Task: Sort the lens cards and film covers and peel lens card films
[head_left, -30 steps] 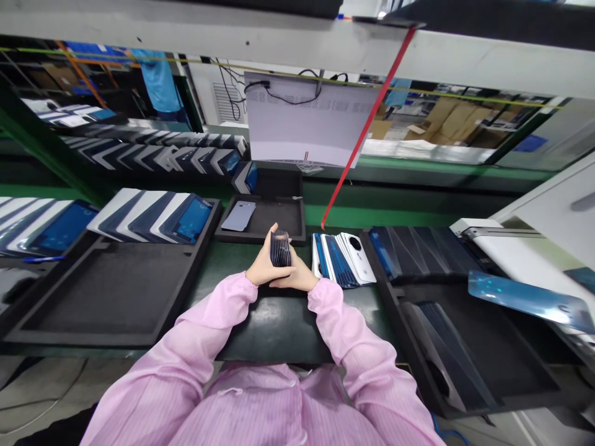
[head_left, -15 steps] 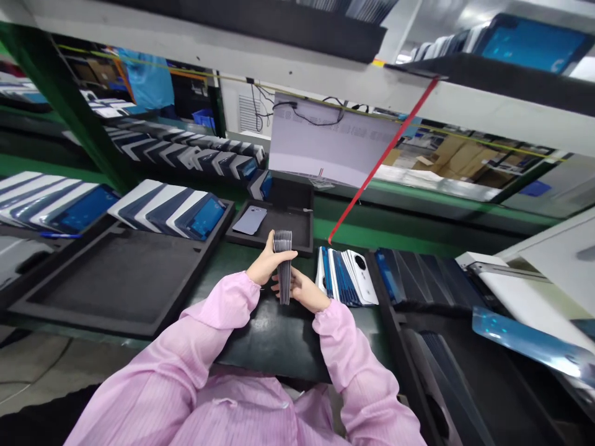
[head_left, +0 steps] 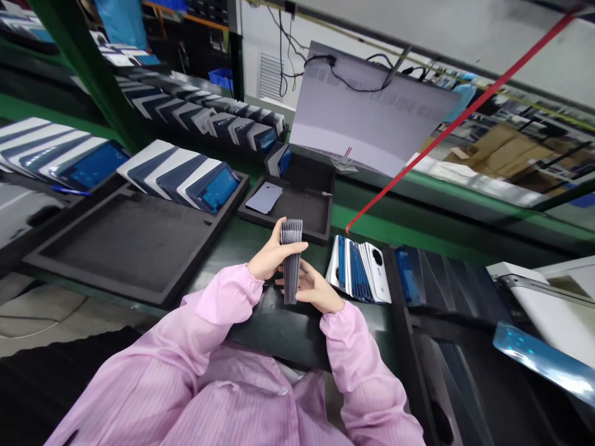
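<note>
At the counter's left edge, a black tray carries covers leaned in a row so each can be picked singly. Your left hand wraps the stack, thumb over its top, keeping the thin panels upright and squared above the mat. Your right hand cups its far side, fingers pressed flat. More covers lie fanned just right.
</note>
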Demonstrator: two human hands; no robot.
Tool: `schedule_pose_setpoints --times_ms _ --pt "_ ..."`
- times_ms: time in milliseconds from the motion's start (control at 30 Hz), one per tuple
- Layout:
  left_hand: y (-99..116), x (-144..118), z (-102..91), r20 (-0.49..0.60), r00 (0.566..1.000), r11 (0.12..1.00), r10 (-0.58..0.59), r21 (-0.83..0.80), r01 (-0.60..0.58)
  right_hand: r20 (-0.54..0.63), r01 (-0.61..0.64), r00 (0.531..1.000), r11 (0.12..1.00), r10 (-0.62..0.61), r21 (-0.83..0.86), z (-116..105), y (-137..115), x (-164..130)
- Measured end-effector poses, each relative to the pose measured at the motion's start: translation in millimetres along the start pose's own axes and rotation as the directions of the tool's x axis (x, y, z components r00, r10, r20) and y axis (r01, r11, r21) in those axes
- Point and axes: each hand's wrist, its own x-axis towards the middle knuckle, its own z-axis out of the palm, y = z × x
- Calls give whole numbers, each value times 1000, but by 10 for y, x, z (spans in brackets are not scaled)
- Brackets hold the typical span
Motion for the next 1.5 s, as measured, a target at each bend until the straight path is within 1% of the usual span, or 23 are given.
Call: schedule_pose_setpoints --times_ms 133,300,467,567,767,867,967,1033,1100,1200,1367,1500 --pt "-27 5 -22 -7 1000 1000 5 -4 -5 -11 -29 1000 1000 29 -10 24 0 5" --pt "-66 18 -48 -6 1000 1000 -21 -11 20 -18 -55 998 998 55 -21 37 -23 -7" --pt "-86 20 -54 -10 1000 998 -26 -56 25 -14 -58 998 998 57 -37 59 -40 -21" --pt "-88 10 -43 -15 999 998 -31 -54 30 -26 -62 998 997 61 -50 89 -36 -13" --pt "-58 -6 -71 25 1000 995 -17 -99 19 -35 -41 999 996 38 -80 75 -61 -55" --pt "-45 -1 -126 55 996 985 -73 -152 80 -73 -58 996 997 54 -48 37 -99 -110" --pt "-47 0 -167 95 989 976 -113 -176 128 -43 -94 995 995 95 28 9 -129 -150" --pt "-51 -8 -171 102 989 977 -106 -173 122 -18 -114 993 990 116 78 0 -137 -160" --pt "-56 -17 -161 97 992 981 -81 -171 97 -22 -128 991 987 131 98 -1 -134 -158" --pt "-68 -26 -141 72 996 983 -50 -175 62 -62 -133 988 983 141 123 7 -116 -141" --pt "-107 -15 -144 55 997 983 -46 -174 55 -157 -148 971 970 179 192 20 -91 -113" --pt "-131 -16 -153 52 998 984 -46 -172 54 -165 -137 972 974 168 182 20 -84 -107"
